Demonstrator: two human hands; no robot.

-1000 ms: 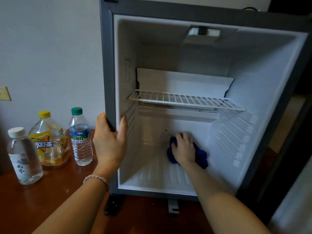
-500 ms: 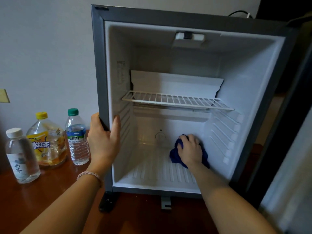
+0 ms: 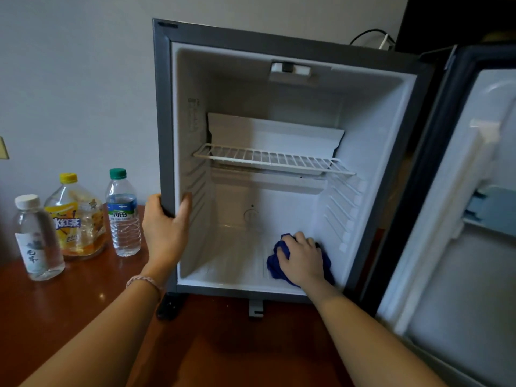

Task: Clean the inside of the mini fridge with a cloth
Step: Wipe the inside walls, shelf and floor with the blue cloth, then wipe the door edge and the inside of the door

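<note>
Pressing blue cloth [image 3: 275,262] under right hand [image 3: 303,259], fridge floor [image 3: 237,263].

The mini fridge [image 3: 279,79] has a matt grey frame that looks like painted metal, and its inner walls are smooth white plastic with moulded ribs on both sides. Inside the mini fridge, the shelf [image 3: 270,159] is wire with a white coating. The cloth [image 3: 275,261] on the floor of the mini fridge is dark blue, soft and crumpled, with a matt look. The door [image 3: 460,219] has a smooth white plastic lining. The worktop [image 3: 69,308] under the mini fridge is glossy red-brown wood. Left of the mini fridge, 3 bottles [image 3: 124,219] are clear shiny plastic with printed labels. The wall [image 3: 69,79] behind them is matt.
</note>
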